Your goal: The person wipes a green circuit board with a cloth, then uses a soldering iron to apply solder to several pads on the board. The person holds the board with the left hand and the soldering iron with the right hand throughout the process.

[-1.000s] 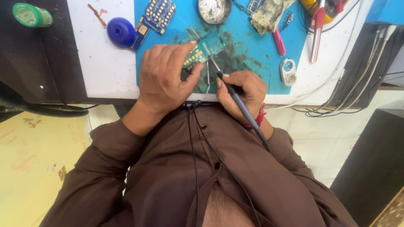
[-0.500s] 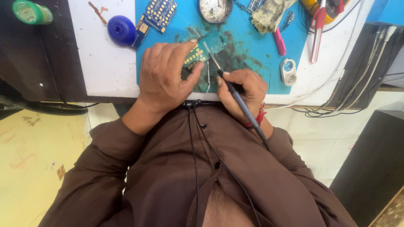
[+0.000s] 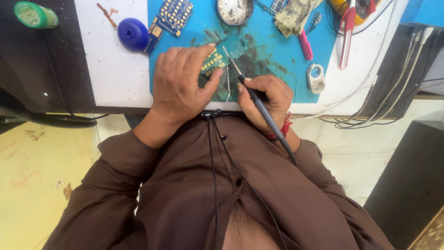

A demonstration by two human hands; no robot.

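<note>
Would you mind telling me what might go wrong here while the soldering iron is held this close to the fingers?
The soldering iron tip sits at the small green circuit board pinned by the left hand, so a slip might burn a fingertip. The right hand grips the iron low, near its hot end. The iron's black cable trails over the brown shirt and could snag, jerking the tip.

Blue mat [image 3: 277,55]: matt rubbery sheet, stained dark and scuffed. Small circuit board [image 3: 213,60]: green laminate, shiny gold pads. Soldering iron [image 3: 259,104]: matt dark plastic grip, bare metal tip. White surface [image 3: 115,74]: smooth, semi-gloss. Blue blower bulb [image 3: 133,34]: glossy rubber. Round tin [image 3: 234,10]: dull metal. Brown shirt [image 3: 185,185]: matt woven cloth.
</note>
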